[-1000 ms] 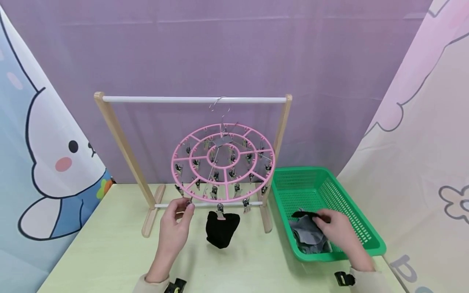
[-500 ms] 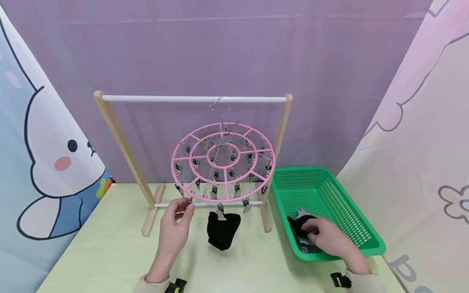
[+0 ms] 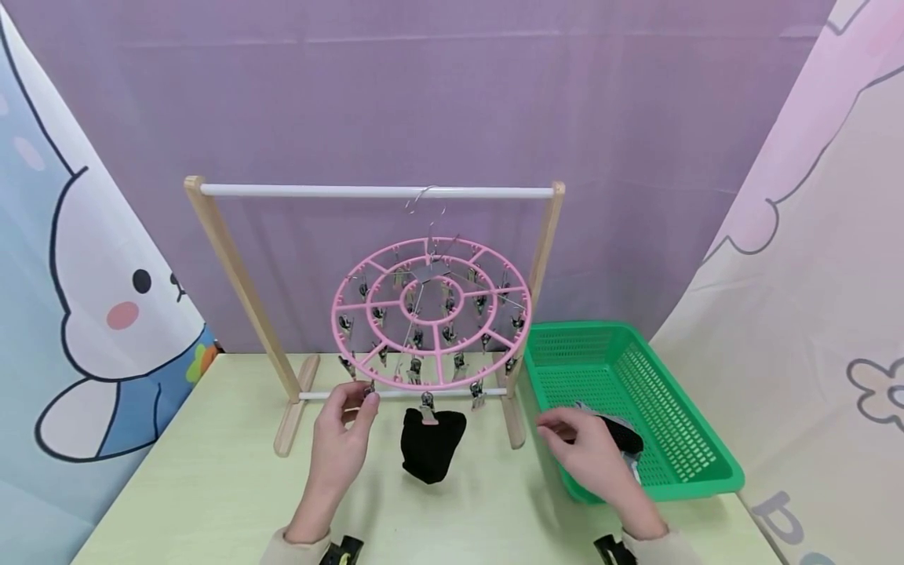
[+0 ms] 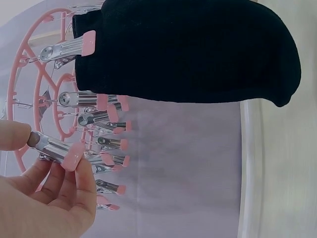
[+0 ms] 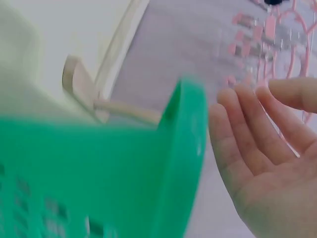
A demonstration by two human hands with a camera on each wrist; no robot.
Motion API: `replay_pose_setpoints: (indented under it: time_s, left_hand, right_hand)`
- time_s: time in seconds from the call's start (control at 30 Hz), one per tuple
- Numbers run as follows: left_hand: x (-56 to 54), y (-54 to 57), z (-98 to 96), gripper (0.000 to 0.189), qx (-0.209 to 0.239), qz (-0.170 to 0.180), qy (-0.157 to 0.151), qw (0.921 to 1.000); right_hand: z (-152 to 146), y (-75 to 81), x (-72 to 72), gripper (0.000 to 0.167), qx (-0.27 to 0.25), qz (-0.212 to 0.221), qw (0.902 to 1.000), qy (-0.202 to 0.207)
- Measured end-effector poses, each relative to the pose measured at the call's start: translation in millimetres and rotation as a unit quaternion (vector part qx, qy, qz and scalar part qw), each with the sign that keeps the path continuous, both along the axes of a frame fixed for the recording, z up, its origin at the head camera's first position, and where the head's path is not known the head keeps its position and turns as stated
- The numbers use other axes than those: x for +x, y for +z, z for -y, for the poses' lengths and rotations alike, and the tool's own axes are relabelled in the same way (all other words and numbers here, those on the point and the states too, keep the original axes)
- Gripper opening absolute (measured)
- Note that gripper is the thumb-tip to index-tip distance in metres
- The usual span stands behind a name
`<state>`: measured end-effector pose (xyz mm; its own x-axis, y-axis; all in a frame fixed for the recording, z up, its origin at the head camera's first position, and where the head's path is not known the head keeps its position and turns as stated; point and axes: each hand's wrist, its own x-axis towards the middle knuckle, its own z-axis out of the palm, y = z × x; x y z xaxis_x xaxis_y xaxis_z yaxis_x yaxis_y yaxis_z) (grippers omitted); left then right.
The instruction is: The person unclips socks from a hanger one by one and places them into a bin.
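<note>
My left hand (image 3: 337, 439) pinches a metal clip (image 4: 57, 148) with pink tips between thumb and fingers, at the front left of a round pink clip hanger (image 3: 424, 387). The clip's tips look closed, with no cloth in them. Beside that hand, a black sock (image 3: 432, 446) dangles from another clip at the hanger's front. Over the left rim of a green basket (image 3: 695, 408) is my right hand (image 3: 589, 457), fingers loosely bent and nothing in them. Behind it in the basket, partly hidden, lies a dark sock (image 3: 625, 435) on grey cloth.
The hanger hooks onto the white bar (image 3: 318, 191) of a wooden rack (image 3: 243, 290) standing on the pale table (image 3: 205, 463). Several bare clips hang from its rings. The basket stands just right of the rack's right foot (image 3: 513, 424).
My right hand first handled dark cloth inside the basket, then let it go and came left to the rim without it. My left hand has kept its pinch on the clip.
</note>
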<state>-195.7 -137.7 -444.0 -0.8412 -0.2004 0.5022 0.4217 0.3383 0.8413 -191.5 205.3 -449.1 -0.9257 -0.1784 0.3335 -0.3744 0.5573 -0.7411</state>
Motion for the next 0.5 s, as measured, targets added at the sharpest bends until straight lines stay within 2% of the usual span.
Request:
replay_pose_setpoints:
  time_s: [0.17,0.5]
  left_hand:
    - [-0.3,-0.5,0.5,0.019,0.000,-0.002,-0.002,1.0000]
    - [2.0,0.3,1.3,0.018,-0.001,0.001,-0.005,1.0000]
  right_hand:
    - [20,-4.0,0.1,0.018,-0.031,0.008,0.9994,0.016]
    - [48,-3.8,-4.9,0.024,-0.020,0.004,0.9954,0.093]
